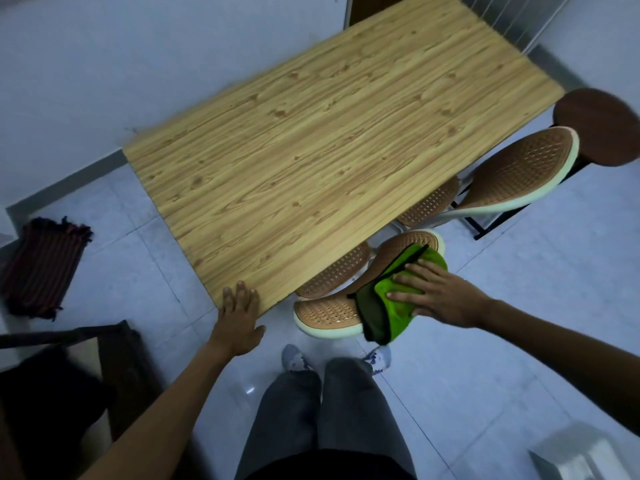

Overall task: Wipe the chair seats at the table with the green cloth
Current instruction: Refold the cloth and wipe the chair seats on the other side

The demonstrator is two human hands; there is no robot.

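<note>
A green cloth (391, 303) lies draped over the top edge of the nearer chair's backrest (325, 315), a tan perforated shell with a cream rim. My right hand (436, 292) presses flat on the cloth, fingers spread. The chair's seat (337, 270) is tucked under the wooden table (332, 147), mostly hidden. My left hand (239, 317) rests flat on the table's near corner, holding nothing. A second, similar chair (519, 171) stands further right along the same table edge.
A round dark brown stool (602, 126) stands beyond the second chair. A dark striped cloth (41, 265) lies on the tiled floor at left. Dark wooden furniture (104, 382) is at lower left, and a white object (585, 452) at lower right. My legs and feet are below.
</note>
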